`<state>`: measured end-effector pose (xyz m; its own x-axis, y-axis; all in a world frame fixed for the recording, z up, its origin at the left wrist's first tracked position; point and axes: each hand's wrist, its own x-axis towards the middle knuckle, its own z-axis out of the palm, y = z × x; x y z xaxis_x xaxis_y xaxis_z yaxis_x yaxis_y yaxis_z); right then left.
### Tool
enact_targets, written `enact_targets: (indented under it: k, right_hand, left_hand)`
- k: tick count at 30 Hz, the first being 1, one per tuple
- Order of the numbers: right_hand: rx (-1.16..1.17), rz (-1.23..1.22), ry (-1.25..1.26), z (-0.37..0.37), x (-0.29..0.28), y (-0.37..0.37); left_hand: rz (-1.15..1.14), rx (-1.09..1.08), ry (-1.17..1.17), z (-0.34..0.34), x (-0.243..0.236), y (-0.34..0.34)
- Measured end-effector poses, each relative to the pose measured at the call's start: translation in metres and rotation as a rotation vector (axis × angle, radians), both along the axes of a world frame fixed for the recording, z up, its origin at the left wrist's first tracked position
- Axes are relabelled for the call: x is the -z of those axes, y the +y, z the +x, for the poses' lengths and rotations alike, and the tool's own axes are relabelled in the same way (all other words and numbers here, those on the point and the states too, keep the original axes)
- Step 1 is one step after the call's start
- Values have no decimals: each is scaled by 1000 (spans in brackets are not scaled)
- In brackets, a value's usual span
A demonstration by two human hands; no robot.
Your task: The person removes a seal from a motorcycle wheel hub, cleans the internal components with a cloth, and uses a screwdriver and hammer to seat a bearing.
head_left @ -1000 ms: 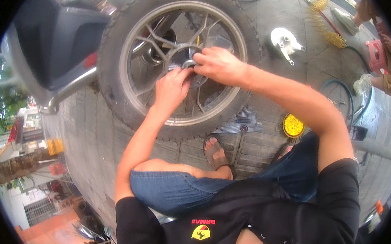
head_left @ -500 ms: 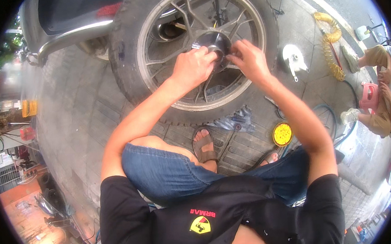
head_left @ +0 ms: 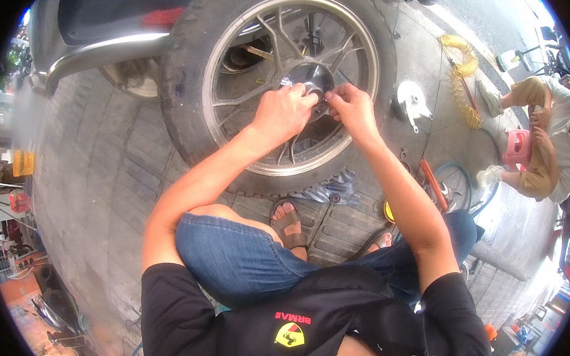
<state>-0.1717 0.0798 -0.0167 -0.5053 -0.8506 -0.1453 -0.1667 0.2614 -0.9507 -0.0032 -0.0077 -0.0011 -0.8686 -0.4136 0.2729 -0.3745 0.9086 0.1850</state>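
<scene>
Hub: dark metal, round, at the centre of the wheel, which lies tilted on the paving just in front of the squatting person. Since a second ago the view has closed in and both hands have drawn tighter onto the hub; the work looks like fine fitting at the axle.

Left hand: fingers curled, pressed on the hub's left side; whether it pinches a part, I cannot tell. A scrap of pale cloth or foil shows just above it.

Right hand: fingertips pinched together at the hub's right edge, on something too small to name.

Rim: silvery cast alloy, thin branching spokes. Tyre: black rubber, blocky tread, dusty.

Nearby: grey rag under the tyre's near edge; white round casing to the right; yellow coiled hose beyond; sandal on ribbed pavers. Another person sits at far right.
</scene>
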Motion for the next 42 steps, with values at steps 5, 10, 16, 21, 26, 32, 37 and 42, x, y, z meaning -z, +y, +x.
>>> enact_targets:
  k: [5,10,16,21,26,32,37,42]
  right_hand:
    - [-119,-7,260,0,-9,-5]
    - [-115,-56,259,1,-8,-4]
    - [-211,-87,356,0,-9,-6]
    - [-200,-176,337,-1,0,-6]
    - [-235,-207,394,1,0,-4]
    - [-277,-310,593,-6,2,-5]
    - [-282,-318,767,-2,-6,-7]
    - [-294,-279,874,-1,-8,-8]
  left_hand:
    - [15,71,329,7,7,-5]
    - [-7,9,134,4,7,-2]
    - [-48,10,106,6,8,-3]
    - [-49,27,119,3,9,-2]
    - [-59,9,59,4,10,-2]
    - [-79,4,42,0,11,-3]
    - [-44,11,40,4,6,-4]
    - [80,-29,290,3,1,-3]
